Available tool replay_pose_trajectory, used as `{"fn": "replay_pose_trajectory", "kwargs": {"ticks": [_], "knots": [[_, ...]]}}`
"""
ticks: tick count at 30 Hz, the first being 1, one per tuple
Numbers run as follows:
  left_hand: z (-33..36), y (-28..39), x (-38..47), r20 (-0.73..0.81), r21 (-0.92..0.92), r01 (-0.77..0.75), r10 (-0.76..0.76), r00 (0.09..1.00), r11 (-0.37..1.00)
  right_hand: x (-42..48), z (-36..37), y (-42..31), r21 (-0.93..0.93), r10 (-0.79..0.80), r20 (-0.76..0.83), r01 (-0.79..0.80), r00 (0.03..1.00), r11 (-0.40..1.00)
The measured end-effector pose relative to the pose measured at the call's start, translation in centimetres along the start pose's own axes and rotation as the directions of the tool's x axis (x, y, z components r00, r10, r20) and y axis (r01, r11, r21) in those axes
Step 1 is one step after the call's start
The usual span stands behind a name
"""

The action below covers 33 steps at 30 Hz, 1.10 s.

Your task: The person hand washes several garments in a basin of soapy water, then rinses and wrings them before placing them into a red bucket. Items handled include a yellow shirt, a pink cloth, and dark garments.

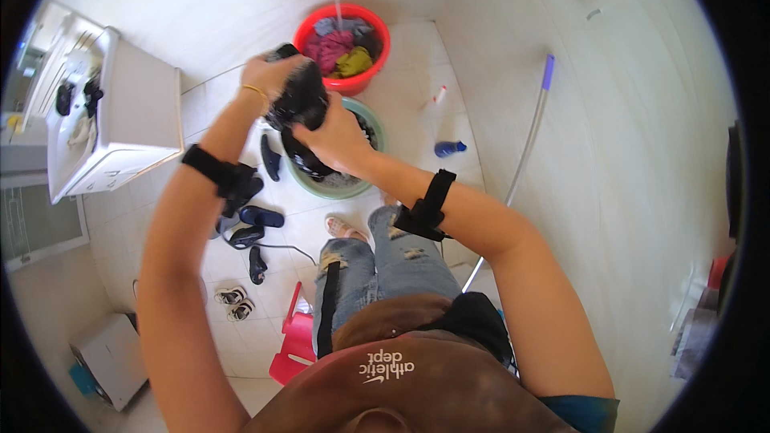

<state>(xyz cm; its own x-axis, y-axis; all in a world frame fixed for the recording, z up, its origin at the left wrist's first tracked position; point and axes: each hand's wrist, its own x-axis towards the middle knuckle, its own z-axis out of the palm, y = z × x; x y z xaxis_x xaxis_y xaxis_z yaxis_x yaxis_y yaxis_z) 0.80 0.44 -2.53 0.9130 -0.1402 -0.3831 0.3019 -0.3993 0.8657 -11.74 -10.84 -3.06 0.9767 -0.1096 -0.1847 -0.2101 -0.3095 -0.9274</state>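
Dark wet cloth (301, 93) is bunched between my two hands, above the floor. My left hand (271, 77) grips its upper left part, and my right hand (334, 135) grips its lower right part. Below them stands a pale green basin (380, 132) holding dark cloth in sudsy water, partly hidden by my right hand and the cloth. Just behind it is a red basin (358, 85) with pink, yellow and grey-blue cloth, and a thin stream of water falls into it.
A blue bottle (450, 148) lies on the tiles at right. Dark slippers (262, 216) and sneakers (236, 303) are at left, near a cable. A white sink cabinet (141, 108) stands at the left wall, a pink plastic chair (296, 343) beside my legs. A purple-ended pole (532, 138) leans right.
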Motion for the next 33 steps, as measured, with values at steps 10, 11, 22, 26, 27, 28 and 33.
{"fn": "replay_pose_trajectory", "kwargs": {"ticks": [10,11,22,26,27,28,33], "knots": [[-1.5,-0.9,-6.4,-0.399,0.114,-0.246,0.271,0.876,0.963,-1.1,1.0,3.6,0.802,0.1,0.368,-0.37,0.924,0.469],[-1.5,-0.3,-7.4,-0.431,0.116,-0.358,0.372,0.822,0.926,-1.5,0.4,3.8,0.856,0.016,0.496,-0.492,0.868,0.156],[-2.9,2.4,-11.1,-0.708,-0.053,-0.743,0.5,0.499,0.667,-1.1,-1.9,-3.7,0.878,0.06,0.32,-0.32,0.946,0.355],[-3.0,1.8,-9.0,-0.297,-0.93,-0.275,-0.057,0.953,0.242,-1.2,-3.3,-6.7,0.514,-0.141,-0.168,0.208,0.976,0.832],[-3.0,1.7,-8.6,-0.107,-0.985,-0.088,-0.125,0.986,0.148,-1.0,-3.4,-7.1,0.358,-0.22,-0.211,0.285,0.952,0.889],[-3.0,1.6,-8.3,-0.035,-0.993,-0.028,-0.06,0.998,0.118,-1.1,-3.8,-7.4,0.052,-0.435,-0.209,0.454,0.876,0.889],[-3.0,0.8,-6.5,0.244,-0.952,0.243,-0.019,0.97,0.184,1.6,-4.2,-7.6,0.137,-0.799,0.026,0.79,0.6,0.598]]}}
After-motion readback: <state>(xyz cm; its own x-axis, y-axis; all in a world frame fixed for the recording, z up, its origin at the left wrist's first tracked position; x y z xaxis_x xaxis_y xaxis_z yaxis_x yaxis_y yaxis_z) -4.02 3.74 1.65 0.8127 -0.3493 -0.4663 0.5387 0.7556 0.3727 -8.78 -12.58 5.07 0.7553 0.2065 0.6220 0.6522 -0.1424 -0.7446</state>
